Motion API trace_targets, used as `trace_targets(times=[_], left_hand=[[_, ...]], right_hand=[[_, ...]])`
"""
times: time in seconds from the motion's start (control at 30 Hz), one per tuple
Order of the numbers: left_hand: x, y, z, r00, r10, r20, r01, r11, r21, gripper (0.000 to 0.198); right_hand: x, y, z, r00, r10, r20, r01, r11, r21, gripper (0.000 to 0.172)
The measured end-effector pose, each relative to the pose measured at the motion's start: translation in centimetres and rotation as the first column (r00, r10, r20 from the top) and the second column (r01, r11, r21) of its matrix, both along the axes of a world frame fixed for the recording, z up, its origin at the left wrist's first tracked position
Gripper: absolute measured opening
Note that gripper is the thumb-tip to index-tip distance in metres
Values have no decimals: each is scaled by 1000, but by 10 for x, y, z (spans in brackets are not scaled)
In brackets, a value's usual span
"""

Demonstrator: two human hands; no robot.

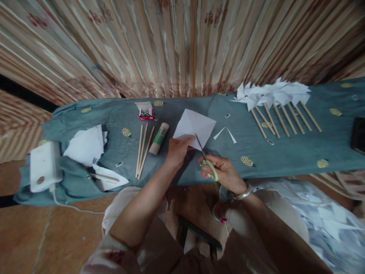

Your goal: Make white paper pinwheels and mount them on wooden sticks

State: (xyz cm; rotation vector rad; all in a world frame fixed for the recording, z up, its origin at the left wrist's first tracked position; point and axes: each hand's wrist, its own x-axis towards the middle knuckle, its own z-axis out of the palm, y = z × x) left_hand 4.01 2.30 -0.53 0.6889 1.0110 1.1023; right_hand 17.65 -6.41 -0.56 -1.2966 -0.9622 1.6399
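Observation:
A white paper square [196, 125] with crease lines lies at the middle of the table, its near edge pinched by my left hand [178, 151]. My right hand [224, 170] is closed on scissors with light green handles [211, 170]; their dark blades reach over the paper's near corner. Two thin white paper slivers [225, 134] rest just right of the square. To the left of my left hand are a green and white glue stick [159, 138] and three wooden sticks [142, 152]. Behind them stands an open red box [146, 113] of small metal pieces.
Several paper pinwheels [273, 95] on sticks lie at the back right of the cloth-covered table [282, 156]. Paper sheets [85, 145] and a white device [44, 167] with a cable sit at the left. A dark object [358, 135] is at the right edge.

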Motion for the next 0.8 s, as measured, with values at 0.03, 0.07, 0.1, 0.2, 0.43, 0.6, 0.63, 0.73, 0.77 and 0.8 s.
trace_targets(times=[0.03,0.07,0.1,0.2,0.43,0.6,0.63,0.73,0.77,0.8], left_hand=[[0,0,0,1000,-4,-1,4,1000,1,19],[0,0,0,1000,-8,-2,8,1000,1,19],[0,0,0,1000,-9,-4,9,1000,1,19],[0,0,1,1000,-2,-7,2,1000,-4,16],[0,1,2,1000,12,-15,-12,1000,-17,11],[0,0,1,1000,9,0,-9,1000,-10,12],[0,0,1,1000,5,0,-5,1000,-5,14],[-1,0,0,1000,-3,-7,3,1000,4,18],[-1,0,0,1000,-5,-10,5,1000,8,18],[-1,0,0,1000,-7,-10,7,1000,11,19]], right_hand=[[0,0,0,1000,3,-2,-3,1000,-2,45],[0,0,-1,1000,3,-5,-3,1000,-2,45],[0,0,-1,1000,3,-9,-3,1000,-2,45],[0,0,-3,1000,-2,-26,2,1000,-2,44],[-1,0,-1,1000,-3,-19,4,1000,5,45],[-1,0,1,1000,-9,-17,9,1000,4,45],[-1,0,1,1000,-11,-22,11,1000,-4,45],[0,0,-1,999,-9,-37,8,1000,-19,45],[0,0,-2,999,-8,-39,7,1000,-17,45],[0,0,-2,999,-7,-41,7,1000,-14,45]])
